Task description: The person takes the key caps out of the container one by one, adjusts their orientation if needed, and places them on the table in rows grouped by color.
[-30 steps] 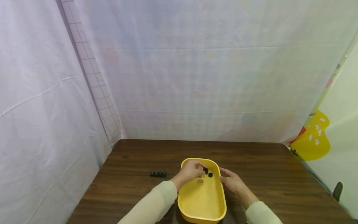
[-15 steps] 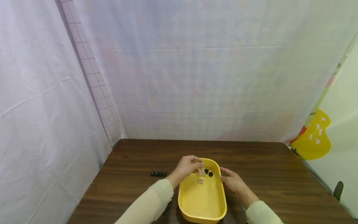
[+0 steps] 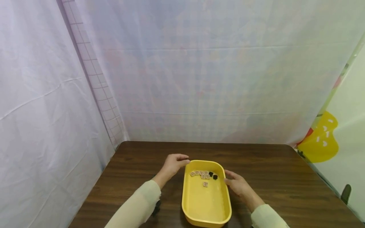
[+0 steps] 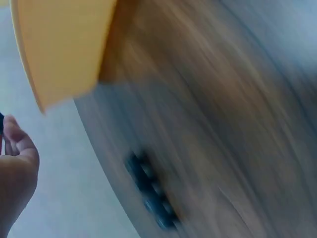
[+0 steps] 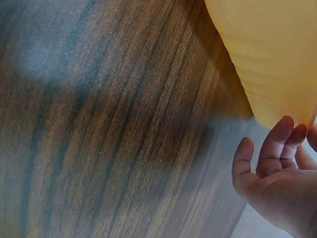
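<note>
Left hand (image 3: 173, 164) has moved off the yellow bin (image 3: 206, 202) to its left, apparently pinching a dark piece (image 4: 1, 124) clear of it; right hand (image 3: 240, 187) grips its right side.

Noted smooth, plastic-looking walls with low sheen on the yellow tray (image 3: 206, 204), streaked dark wood grain with hazy glare on the table (image 3: 271, 186), creased cloth-like sheeting in the white backdrop (image 3: 199, 79), soft matt cloth in the pale sleeves (image 3: 139, 199).
</note>
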Tool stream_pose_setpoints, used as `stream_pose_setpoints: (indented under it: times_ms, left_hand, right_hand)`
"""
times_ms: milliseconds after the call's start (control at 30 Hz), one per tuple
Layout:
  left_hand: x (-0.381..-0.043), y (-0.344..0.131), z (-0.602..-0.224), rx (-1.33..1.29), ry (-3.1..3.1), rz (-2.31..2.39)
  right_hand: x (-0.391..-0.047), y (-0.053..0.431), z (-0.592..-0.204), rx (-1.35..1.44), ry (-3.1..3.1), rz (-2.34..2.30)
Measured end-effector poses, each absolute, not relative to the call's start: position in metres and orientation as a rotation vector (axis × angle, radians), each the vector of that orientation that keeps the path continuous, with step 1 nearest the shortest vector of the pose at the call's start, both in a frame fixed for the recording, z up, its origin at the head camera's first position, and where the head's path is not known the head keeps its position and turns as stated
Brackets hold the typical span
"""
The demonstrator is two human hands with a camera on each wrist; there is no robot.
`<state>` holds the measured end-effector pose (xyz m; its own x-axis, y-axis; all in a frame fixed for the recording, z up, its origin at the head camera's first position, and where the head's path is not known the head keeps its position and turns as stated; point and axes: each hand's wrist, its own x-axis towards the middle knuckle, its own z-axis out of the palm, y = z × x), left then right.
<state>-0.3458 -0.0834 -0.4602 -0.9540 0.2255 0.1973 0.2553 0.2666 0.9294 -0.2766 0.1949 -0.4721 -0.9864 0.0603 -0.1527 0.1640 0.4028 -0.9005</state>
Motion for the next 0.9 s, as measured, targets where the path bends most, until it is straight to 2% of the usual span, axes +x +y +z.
stream_pose_setpoints:
  times_ms: [533, 900]
  left_hand:
    - [-0.351, -0.207, -0.487, -0.239, -2.714, -1.399]
    - [-0.346, -0.232, -0.514, -0.313, -2.798, -1.166]
  right_hand:
    - [-0.275, 0.191, -0.467, 0.249, 2.553, -1.634]
    - [-0.275, 0.19, -0.467, 0.217, 2.584, -1.606]
